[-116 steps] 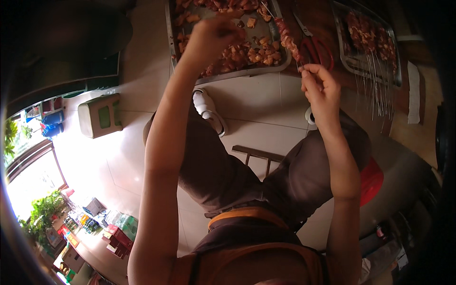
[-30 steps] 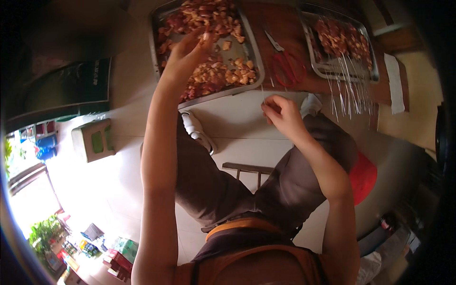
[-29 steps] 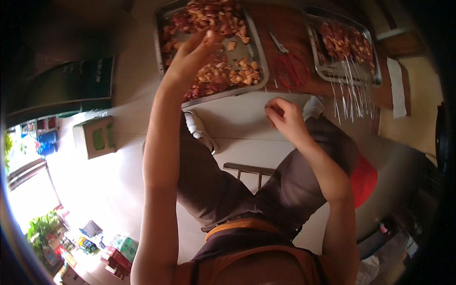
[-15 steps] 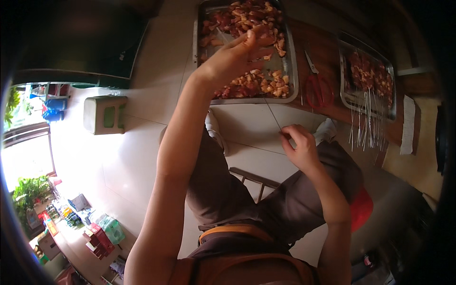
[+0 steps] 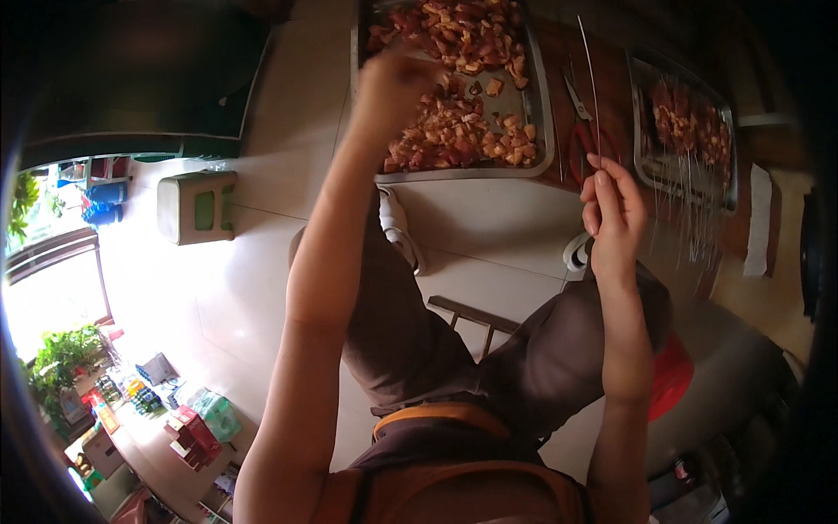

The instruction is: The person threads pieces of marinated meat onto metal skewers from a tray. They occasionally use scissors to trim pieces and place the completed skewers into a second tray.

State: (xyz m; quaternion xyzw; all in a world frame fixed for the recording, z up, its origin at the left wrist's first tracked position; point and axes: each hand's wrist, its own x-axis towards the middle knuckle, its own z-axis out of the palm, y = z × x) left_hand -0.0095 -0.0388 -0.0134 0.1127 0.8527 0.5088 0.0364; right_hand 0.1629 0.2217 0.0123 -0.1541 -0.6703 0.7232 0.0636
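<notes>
My right hand [image 5: 614,210] pinches the lower end of a thin metal skewer [image 5: 587,74], which points up and away from me with no meat on it. At the left side of a large metal tray [image 5: 543,131], my left hand [image 5: 397,80] hovers over the raw meat pieces [image 5: 458,131]; its fingers are smeared by motion. The meat lies in a far heap and a near heap, with a patch of bare tray between them. Red-handled scissors [image 5: 576,100] lie just beyond my right hand, partly hidden by it.
On the right, a smaller metal tray [image 5: 644,179] holds several loaded meat skewers [image 5: 690,122], their bare ends over its near edge. A pale paper strip [image 5: 759,223] lies beside it. A plastic stool [image 5: 179,210] stands on the tiled floor at left.
My right hand has risen and moved right, swinging the skewer from over the floor to upright near the scissors. My left hand has drawn left across the tray, uncovering meat.
</notes>
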